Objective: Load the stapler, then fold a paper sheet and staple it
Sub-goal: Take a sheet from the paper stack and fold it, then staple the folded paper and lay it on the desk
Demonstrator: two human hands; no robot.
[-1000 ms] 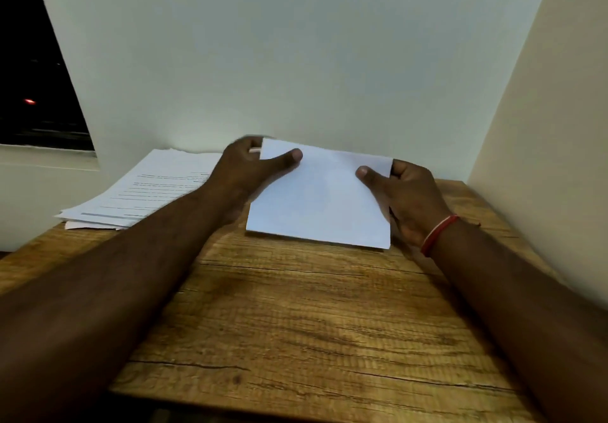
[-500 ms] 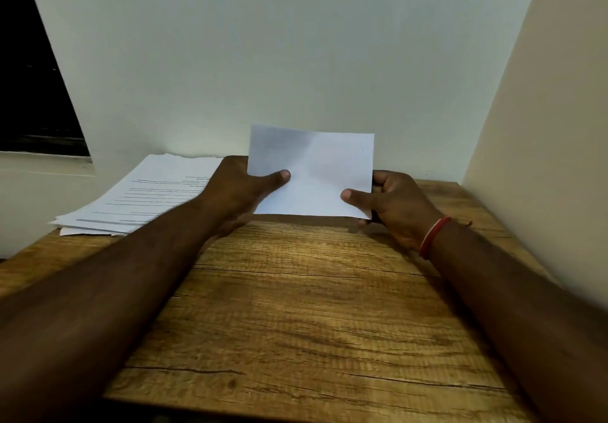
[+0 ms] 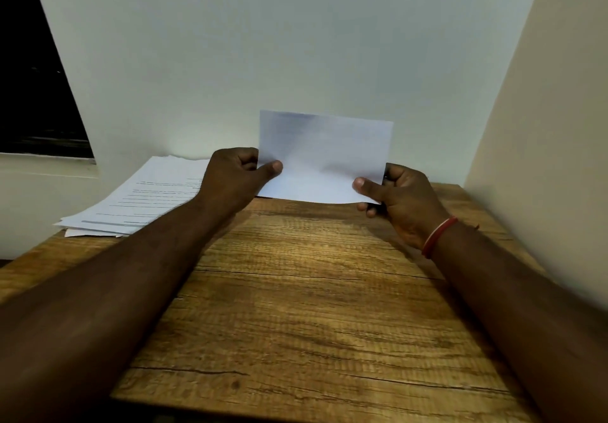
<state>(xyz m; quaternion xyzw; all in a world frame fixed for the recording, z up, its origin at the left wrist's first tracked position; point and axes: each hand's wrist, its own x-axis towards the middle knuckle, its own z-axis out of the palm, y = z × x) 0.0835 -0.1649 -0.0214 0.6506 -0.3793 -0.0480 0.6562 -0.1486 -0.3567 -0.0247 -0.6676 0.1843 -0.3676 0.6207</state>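
Both hands [image 3: 230, 179] [image 3: 401, 198] hold the folded sheet [image 3: 324, 156] upright, long axis left-right.

I see open wood of table [image 3: 296, 324] between forearms, from near edge up to sheet [image 3: 324, 156]: free lane. Paper stack [image 3: 141, 198] blocks far-left corner. Back wall [image 3: 296, 44] sits close behind sheet. Side wall [image 3: 543, 126] crowds right hand [image 3: 408, 205]; I read little room there.
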